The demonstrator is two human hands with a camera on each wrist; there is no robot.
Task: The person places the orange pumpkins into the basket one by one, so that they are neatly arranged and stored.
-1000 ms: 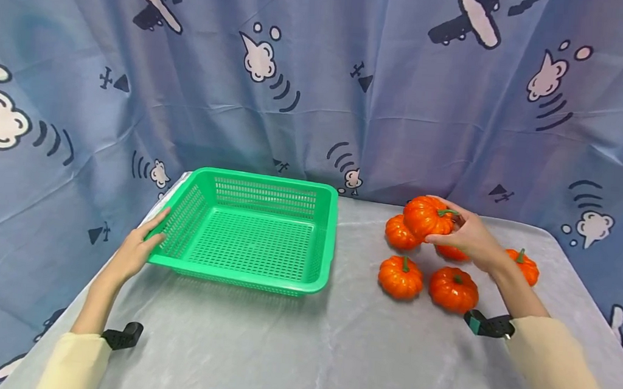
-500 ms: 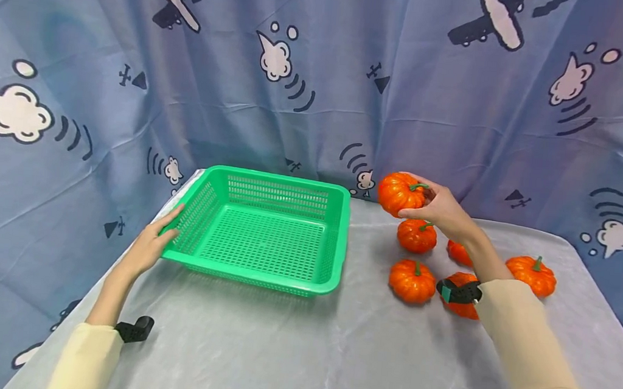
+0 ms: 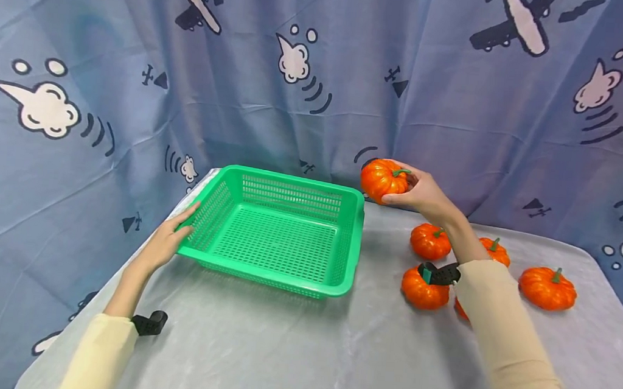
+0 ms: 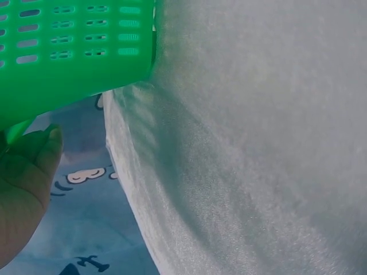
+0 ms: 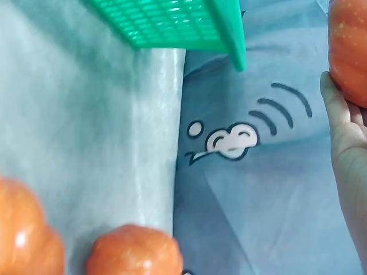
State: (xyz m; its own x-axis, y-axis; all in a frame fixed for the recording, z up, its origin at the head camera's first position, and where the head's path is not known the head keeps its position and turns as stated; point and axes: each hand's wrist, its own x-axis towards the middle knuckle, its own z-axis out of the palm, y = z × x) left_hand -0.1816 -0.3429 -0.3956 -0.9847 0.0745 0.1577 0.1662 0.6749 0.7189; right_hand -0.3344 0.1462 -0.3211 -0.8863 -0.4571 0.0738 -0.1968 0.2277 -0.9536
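In the head view, my right hand [image 3: 421, 194] holds a small orange pumpkin [image 3: 383, 180] with a green stem, raised above the table near the basket's back right corner. The right wrist view shows the same pumpkin [image 5: 348, 51] at its right edge, with the thumb against its lower side. My left hand [image 3: 162, 241] grips the left rim of a green plastic basket [image 3: 282, 284], whose slotted floor is bare. In the left wrist view, the left hand [image 4: 26, 183] is partly cut off beside the basket wall [image 4: 74, 63].
Several more pumpkins stand on the right of the grey-covered table [image 3: 255, 349]: one front pumpkin [image 3: 425, 291], one behind it [image 3: 430, 241], one far right [image 3: 547, 289]. The right forearm partly hides others. A blue printed curtain [image 3: 321, 67] hangs behind the table.
My right hand has lifted the pumpkin from among the others and carried it left toward the basket. The left hand stays on the rim. The whole head view has shifted slightly.
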